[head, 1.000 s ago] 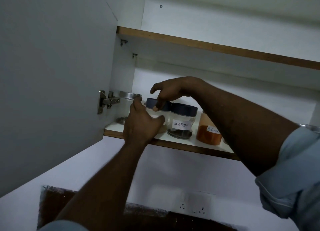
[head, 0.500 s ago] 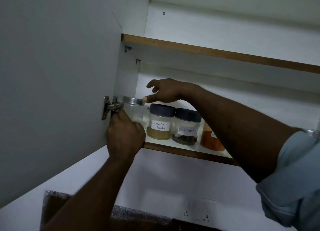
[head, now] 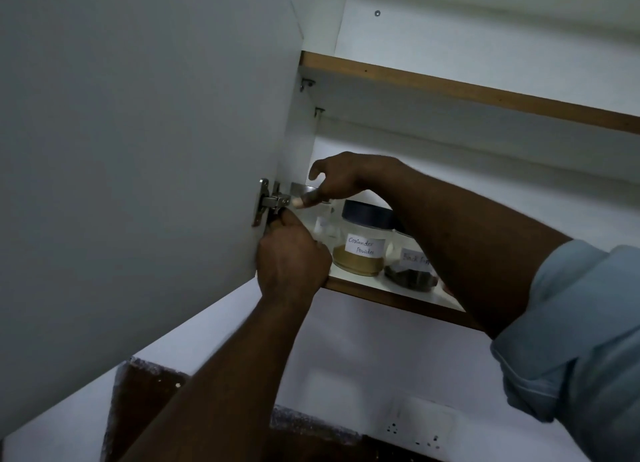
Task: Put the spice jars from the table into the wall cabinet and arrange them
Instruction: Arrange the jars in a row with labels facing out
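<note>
A clear jar with a silver lid (head: 323, 226) stands at the far left of the cabinet's lower shelf (head: 381, 297), beside the door hinge. My left hand (head: 292, 260) wraps around the front of its body. My right hand (head: 341, 181) reaches over from the right, its thumb and fingers holding the lid. To the right stands the coriander powder jar (head: 363, 250) with a dark lid and a white label. The black pepper jar (head: 412, 271) follows, partly hidden by my right forearm. Anything further right on the shelf is covered by that arm.
The open cabinet door (head: 138, 150) fills the left side, and its metal hinge (head: 266, 202) almost touches my left hand. An upper shelf (head: 450, 87) with a wooden edge runs above. A wall socket (head: 415, 423) sits low on the white wall.
Both hands have left the coriander jar and shifted left onto the silver-lidded jar. My right forearm now covers the red jar and part of the black pepper jar.
</note>
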The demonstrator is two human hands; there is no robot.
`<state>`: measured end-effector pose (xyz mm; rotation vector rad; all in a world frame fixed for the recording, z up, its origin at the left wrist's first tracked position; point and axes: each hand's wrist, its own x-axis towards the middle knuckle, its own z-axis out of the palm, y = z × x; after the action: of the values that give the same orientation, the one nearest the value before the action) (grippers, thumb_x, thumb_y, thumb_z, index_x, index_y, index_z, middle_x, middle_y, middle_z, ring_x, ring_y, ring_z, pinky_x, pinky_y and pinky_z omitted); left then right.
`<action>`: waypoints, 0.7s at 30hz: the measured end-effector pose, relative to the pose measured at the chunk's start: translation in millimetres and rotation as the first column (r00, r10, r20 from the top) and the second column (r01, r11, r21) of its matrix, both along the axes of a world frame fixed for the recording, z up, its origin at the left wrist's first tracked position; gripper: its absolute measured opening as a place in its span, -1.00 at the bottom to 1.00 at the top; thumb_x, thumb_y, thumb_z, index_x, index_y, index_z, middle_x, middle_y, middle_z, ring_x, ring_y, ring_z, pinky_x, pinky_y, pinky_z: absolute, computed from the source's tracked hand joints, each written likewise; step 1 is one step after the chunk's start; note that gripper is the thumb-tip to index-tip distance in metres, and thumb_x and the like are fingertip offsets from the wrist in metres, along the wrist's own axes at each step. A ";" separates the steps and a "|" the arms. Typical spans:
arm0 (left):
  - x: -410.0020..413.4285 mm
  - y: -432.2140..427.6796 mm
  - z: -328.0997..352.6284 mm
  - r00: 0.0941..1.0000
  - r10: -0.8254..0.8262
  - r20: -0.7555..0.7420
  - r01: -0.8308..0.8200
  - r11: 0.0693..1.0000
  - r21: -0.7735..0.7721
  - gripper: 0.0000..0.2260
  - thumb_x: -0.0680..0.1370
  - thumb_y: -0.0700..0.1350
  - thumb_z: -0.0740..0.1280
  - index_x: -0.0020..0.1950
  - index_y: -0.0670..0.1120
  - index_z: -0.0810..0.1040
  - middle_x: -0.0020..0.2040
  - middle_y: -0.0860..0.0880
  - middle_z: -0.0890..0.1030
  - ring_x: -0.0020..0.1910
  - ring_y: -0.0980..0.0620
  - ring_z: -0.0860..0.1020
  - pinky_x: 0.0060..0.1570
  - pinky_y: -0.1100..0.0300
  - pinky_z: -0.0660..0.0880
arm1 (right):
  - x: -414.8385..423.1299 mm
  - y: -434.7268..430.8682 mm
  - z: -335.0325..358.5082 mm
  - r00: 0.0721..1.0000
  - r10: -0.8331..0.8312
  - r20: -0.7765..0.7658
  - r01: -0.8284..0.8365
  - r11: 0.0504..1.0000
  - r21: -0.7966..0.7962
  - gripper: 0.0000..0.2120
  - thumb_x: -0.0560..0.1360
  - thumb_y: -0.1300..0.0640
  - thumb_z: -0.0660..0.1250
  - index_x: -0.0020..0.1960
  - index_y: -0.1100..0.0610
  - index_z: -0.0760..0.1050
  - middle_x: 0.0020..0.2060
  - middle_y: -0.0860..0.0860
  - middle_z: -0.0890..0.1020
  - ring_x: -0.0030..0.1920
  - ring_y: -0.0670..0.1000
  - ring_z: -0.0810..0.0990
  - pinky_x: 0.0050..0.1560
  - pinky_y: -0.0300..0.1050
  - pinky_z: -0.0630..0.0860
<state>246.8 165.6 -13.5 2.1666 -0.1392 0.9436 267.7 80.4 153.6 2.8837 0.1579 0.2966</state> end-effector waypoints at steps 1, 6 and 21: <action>0.1 -0.3 -0.1 1.000 0.006 -0.001 -0.006 1.000 -0.002 -0.38 0.50 0.04 0.44 0.46 -0.21 0.36 0.24 -0.16 0.58 0.14 -0.12 0.61 0.03 0.06 0.58 | 0.4 -0.2 1.6 1.000 0.001 -0.002 -0.001 1.000 -0.004 -0.08 0.34 -0.56 0.27 0.44 0.07 0.44 0.26 -0.01 0.60 0.31 0.07 0.53 0.00 -0.13 0.41; -0.5 -1.0 -1.1 1.000 0.020 0.012 -0.020 1.000 0.015 -0.36 0.49 0.06 0.47 0.45 -0.21 0.36 0.23 -0.17 0.58 0.12 -0.13 0.62 0.01 0.07 0.58 | 0.7 2.8 0.2 0.990 0.077 -0.115 -0.055 0.982 0.179 -0.25 0.48 -0.14 0.47 0.57 0.02 0.27 0.45 0.01 0.45 0.36 0.04 0.47 0.25 -0.10 0.37; 1.8 -2.2 -0.6 0.999 0.036 -0.022 -0.035 0.998 0.045 -0.42 0.45 0.07 0.50 0.35 -0.17 0.43 0.18 -0.12 0.60 0.08 -0.09 0.63 -0.02 0.10 0.57 | -5.6 -0.7 -8.9 0.996 0.092 -0.017 -0.086 0.970 0.227 -0.43 0.45 -0.10 0.51 0.40 -0.01 0.47 0.27 -0.02 0.59 0.16 -0.02 0.56 0.24 -0.05 0.49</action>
<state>248.7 163.4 -14.1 2.2272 -0.1119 0.9435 262.1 79.7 144.7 3.1126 0.2759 0.3091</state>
